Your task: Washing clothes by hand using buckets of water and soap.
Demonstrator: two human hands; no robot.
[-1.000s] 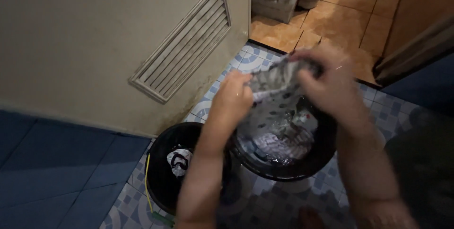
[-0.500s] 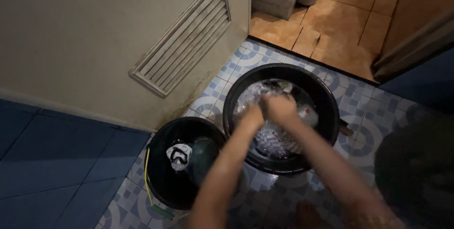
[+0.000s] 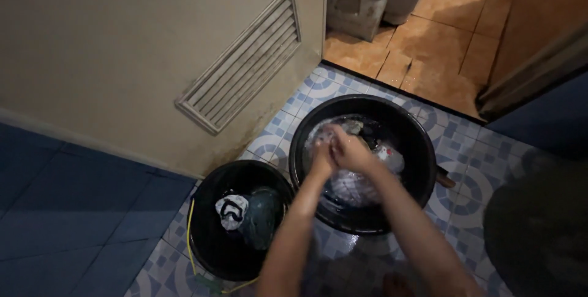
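While both hands press together over the big basin, the left hand and right hand touch each other, each grip closed on a bunch of wet cloth. That pale, patterned cloth lies in the water inside the basin, directly under and around the grip, with more of it spreading beyond the fingers toward the far rim. Left of the grip and nearer the person stands a smaller black bucket; a white and dark rag lies inside it beside a dark rounded item I cannot make out. Blue-patterned floor tiles carry both vessels. Beyond the grip, past the threshold, a white jug sits on orange tiles. A vented door stands to the far left.
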